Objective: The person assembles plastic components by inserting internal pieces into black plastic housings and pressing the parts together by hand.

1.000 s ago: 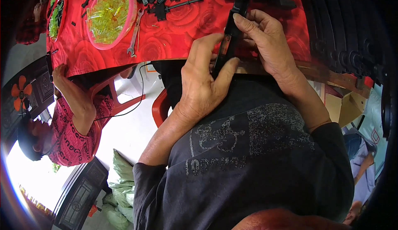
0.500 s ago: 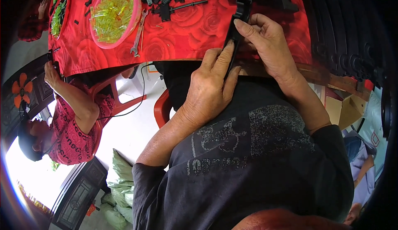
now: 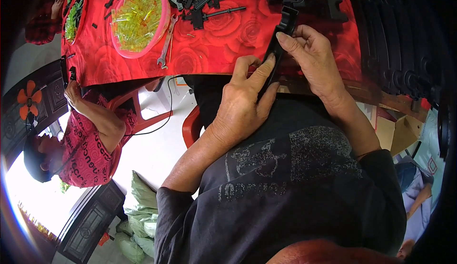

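Observation:
A long black plastic part (image 3: 284,22), open and channel-like at its far end, slants over the near edge of the red table. Its near end is gripped by my left hand (image 3: 245,90), with the index finger stretched along it and the thumb on the near side. Higher up the same part, my right hand (image 3: 312,57) pinches it, thumb on top and the other fingers curled behind. What the curled fingers of the right hand cover cannot be seen.
A pink basin (image 3: 166,14) of clear yellow pieces stands left, with a wrench (image 3: 167,42) beside it. Small black parts (image 3: 200,2) are heaped at the back. Long black curved parts (image 3: 390,40) line the right. A co-worker (image 3: 90,135) sits at the left; a cardboard box (image 3: 404,133) stands lower right.
The whole view has shifted slightly, so the table sits a little lower and further right. Both my hands keep their hold on the black part. The co-worker's hand has moved slightly.

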